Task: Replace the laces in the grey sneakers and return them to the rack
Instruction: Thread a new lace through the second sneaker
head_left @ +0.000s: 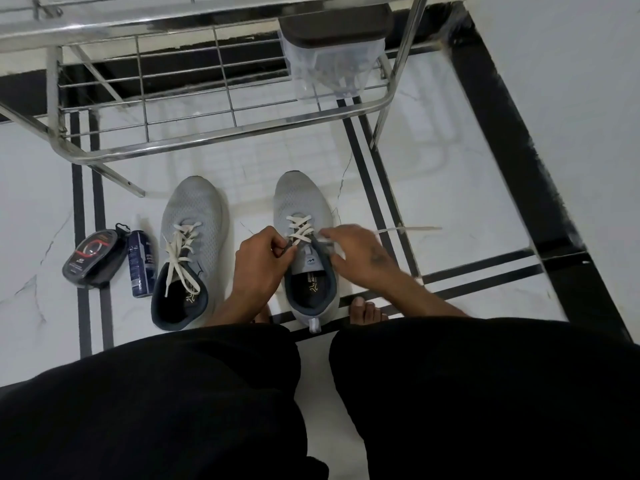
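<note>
Left hand: the left hand (pixel 263 252) sits at the left side of the right-hand shoe's lacing, fingers curled and pinching the lace there, knuckles up, forearm running back toward the left knee.
Right hand: the right hand (pixel 356 252) is at the right side of the same lacing, back of the hand up, fingers bent down onto the lace; the fingertips are blurred, so the exact grip is hard to read, but a lace end (pixel 408 229) runs out taut to the right from under them.
Shoes: two grey sneakers stand side by side on the floor (pixel 450 174), toes toward the rack.
Right-hand shoe: the right-hand shoe (pixel 301 202) lies between the two hands, its white lace (pixel 299 227) crossed over the lower eyelets only.
Left-hand shoe: the left-hand shoe (pixel 192 216) stands just beside it, untouched, its white lace (pixel 180 254) threaded up and the loose ends dropped into the opening.
Rack: one metal shoe rack (pixel 207 133) stands beyond the toes, near both shoes; neither shoe is on it.
On the rack: one clear tub with a dark lid (pixel 332 53) stands at the right end of the lower shelf.
Other items: one dark oval pack (pixel 93 258) and one blue can (pixel 140 263) lie on the floor left of the left-hand shoe, touching each other.
Person: two black-clad legs (pixel 485 393) fill the foreground, with bare toes (pixel 367 311) showing beside the right-hand shoe's heel.
</note>
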Demonstrator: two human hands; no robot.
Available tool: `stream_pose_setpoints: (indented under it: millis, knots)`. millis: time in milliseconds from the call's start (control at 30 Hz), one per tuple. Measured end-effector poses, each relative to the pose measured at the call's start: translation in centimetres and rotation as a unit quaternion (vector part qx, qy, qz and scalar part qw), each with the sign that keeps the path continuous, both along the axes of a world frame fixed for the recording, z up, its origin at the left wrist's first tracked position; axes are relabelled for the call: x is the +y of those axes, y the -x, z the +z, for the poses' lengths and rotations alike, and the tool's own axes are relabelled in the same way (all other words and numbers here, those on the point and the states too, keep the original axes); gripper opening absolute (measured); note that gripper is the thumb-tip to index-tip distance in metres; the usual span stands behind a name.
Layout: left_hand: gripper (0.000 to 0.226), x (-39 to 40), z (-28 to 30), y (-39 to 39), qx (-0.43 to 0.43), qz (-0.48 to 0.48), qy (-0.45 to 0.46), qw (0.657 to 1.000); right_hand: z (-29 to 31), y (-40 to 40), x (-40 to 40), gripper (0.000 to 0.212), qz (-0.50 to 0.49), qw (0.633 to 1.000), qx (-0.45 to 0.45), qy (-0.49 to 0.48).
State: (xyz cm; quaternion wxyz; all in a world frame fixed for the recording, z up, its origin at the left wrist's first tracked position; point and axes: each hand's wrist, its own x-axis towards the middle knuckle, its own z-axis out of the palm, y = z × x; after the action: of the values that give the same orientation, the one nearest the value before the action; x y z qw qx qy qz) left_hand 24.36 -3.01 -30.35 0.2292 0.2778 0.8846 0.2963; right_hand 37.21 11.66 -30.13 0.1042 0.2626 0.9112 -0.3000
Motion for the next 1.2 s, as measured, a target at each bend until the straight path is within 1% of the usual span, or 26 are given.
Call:
stream_pose_setpoints:
  millis: [33,100,167,200,267,333,400,433,467,500,533,567,600,633,667,700,733,767,800,833,900,1000,1100,1133,1167,1200]
  knots:
    - [0.022,-0.1,0.0,0.1,0.004,0.001,0.003,1.0,-0.4,0.5,-0.4,0.025,0.011,1.0,0.007,-0.008]
    - [0.023,-0.4,-0.1,0.4,0.002,0.012,-0.002,1.0,-1.0,0.2,0.4,0.016,-0.037,0.999,-0.006,-0.029]
    - [0.024,-0.6,-0.3,0.6,-0.01,0.024,-0.011,1.0,-1.2,-1.4,2.3,0.014,-0.103,0.993,-0.034,-0.047]
    - [0.024,-0.4,-0.3,0.5,-0.01,0.015,-0.007,1.0,-1.0,-2.1,3.0,0.013,-0.125,0.989,-0.057,-0.057]
    - [0.023,0.1,-0.2,-0.1,0.003,-0.016,0.001,1.0,-0.8,-2.8,3.5,0.014,-0.139,0.982,-0.098,-0.079]
    - [0.023,0.4,-0.1,-0.4,0.008,-0.032,0.001,0.999,-0.4,-2.3,3.0,0.015,-0.144,0.982,-0.106,-0.059]
    - [0.022,0.4,-0.1,-0.2,0.018,-0.04,-0.001,0.999,0.4,-1.6,2.8,0.019,-0.139,0.98,-0.142,-0.004]
    - [0.021,0.2,0.0,-0.1,0.032,-0.048,-0.004,0.998,1.1,-1.2,2.9,0.02,-0.131,0.976,-0.167,0.043]
    - [0.018,0.1,0.1,0.0,0.048,-0.06,-0.009,0.997,2.0,-0.8,2.8,0.019,-0.133,0.97,-0.172,0.106]
    - [0.015,0.1,0.4,0.0,0.061,-0.076,-0.024,0.995,3.1,-0.4,2.7,0.019,-0.147,0.962,-0.145,0.181]
    - [0.012,0.3,0.9,-0.1,0.064,-0.096,-0.046,0.992,4.3,0.0,2.5,0.026,-0.169,0.948,-0.091,0.253]
    - [0.01,0.5,1.5,-0.2,0.055,-0.12,-0.071,0.989,5.4,0.6,2.2,0.038,-0.19,0.929,-0.025,0.315]
    - [0.01,0.8,2.1,-0.3,0.019,-0.143,-0.092,0.985,6.2,1.2,1.8,0.047,-0.213,0.905,0.034,0.367]
    - [0.012,1.1,2.8,-0.4,-0.055,-0.159,-0.107,0.98,6.8,1.8,1.6,0.049,-0.234,0.88,0.08,0.405]
    - [0.017,1.3,3.6,-0.4,-0.158,-0.165,-0.115,0.967,7.0,2.3,1.4,0.046,-0.255,0.859,0.112,0.43]
    - [0.021,1.5,4.4,-0.4,-0.266,-0.162,-0.12,0.943,7.2,2.8,1.3,0.04,-0.277,0.842,0.127,0.445]
    - [0.025,1.4,4.9,-0.2,-0.354,-0.153,-0.124,0.914,7.2,3.2,1.3,0.035,-0.299,0.826,0.136,0.459]
    - [0.027,1.3,5.2,0.0,-0.405,-0.145,-0.126,0.894,7.1,3.3,1.3,0.031,-0.323,0.806,0.148,0.474]
    - [0.027,1.0,5.4,0.4,-0.418,-0.14,-0.126,0.888,6.8,3.3,1.4,0.028,-0.346,0.784,0.165,0.488]
    - [0.027,0.6,5.6,0.7,-0.415,-0.138,-0.124,0.891,6.4,3.3,1.5,0.025,-0.366,0.764,0.181,0.499]
    - [0.025,-0.4,5.4,1.6,-0.4,-0.126,-0.115,0.9,5.6,2.8,1.9,0.022,-0.394,0.744,0.197,0.503]
    - [0.02,-2.0,4.6,3.1,-0.363,-0.117,-0.097,0.919,4.1,1.5,2.7,0.02,-0.437,0.741,0.194,0.472]
    - [0.02,-3.1,3.7,4.4,-0.316,-0.144,-0.048,0.936,3.0,0.2,2.9,0.017,-0.458,0.756,0.179,0.432]
    - [0.021,-3.1,3.4,4.5,-0.299,-0.151,-0.03,0.942,2.8,0.0,2.9,0.017,-0.448,0.775,0.158,0.418]
    - [0.022,-3.0,3.1,4.5,-0.274,-0.156,-0.01,0.949,2.8,-0.1,2.8,0.018,-0.418,0.817,0.116,0.38]
    - [0.023,-2.8,2.8,4.4,-0.241,-0.16,0.004,0.957,2.9,-0.3,2.7,0.026,-0.353,0.887,0.04,0.294]
